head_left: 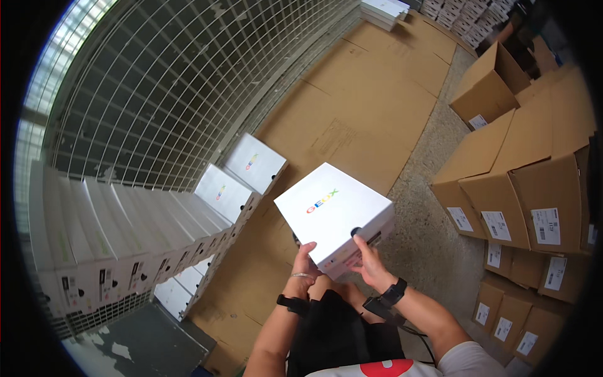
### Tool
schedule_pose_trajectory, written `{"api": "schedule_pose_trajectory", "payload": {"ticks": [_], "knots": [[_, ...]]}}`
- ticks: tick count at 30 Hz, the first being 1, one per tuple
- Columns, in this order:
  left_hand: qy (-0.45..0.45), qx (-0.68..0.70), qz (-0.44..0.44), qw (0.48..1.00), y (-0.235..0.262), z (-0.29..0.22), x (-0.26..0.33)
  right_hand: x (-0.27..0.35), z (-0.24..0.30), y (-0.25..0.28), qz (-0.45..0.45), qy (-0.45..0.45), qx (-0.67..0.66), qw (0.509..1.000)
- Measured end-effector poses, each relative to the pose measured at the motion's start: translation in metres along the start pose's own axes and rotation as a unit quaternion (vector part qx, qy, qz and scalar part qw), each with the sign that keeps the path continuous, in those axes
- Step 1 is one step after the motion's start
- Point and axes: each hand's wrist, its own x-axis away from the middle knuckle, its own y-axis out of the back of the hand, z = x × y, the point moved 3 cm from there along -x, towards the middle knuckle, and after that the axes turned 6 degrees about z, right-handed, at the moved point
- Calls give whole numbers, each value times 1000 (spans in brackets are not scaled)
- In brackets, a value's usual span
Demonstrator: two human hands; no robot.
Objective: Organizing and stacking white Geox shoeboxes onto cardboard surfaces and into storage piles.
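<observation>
I hold a flat white square box (330, 210) with a small coloured logo on its lid, tilted in front of me. My left hand (304, 262), with a ring and a dark wristband, grips its near left corner from below. My right hand (370, 264), wearing a black watch, grips the near right side where a label shows. Stacks of the same white boxes (125, 239) stand in stepped rows to my left against a wire mesh wall.
Flattened brown cardboard sheets (364, 100) cover the floor ahead. Open and stacked brown cartons (527, 182) with white labels line the right side. More white boxes (383, 11) sit far ahead. A wire mesh fence (188, 81) runs along the left.
</observation>
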Motion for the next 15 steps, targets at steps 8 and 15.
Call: {"api": "schedule_pose_trajectory", "payload": {"ticks": [8,15], "knots": [[57,48,25,997,-144,-80,-148,-64,133,95,53,61,18,997],[101,21,-25,994,-258,-118,-284,-139,294,263,-128,76,111,983]]}}
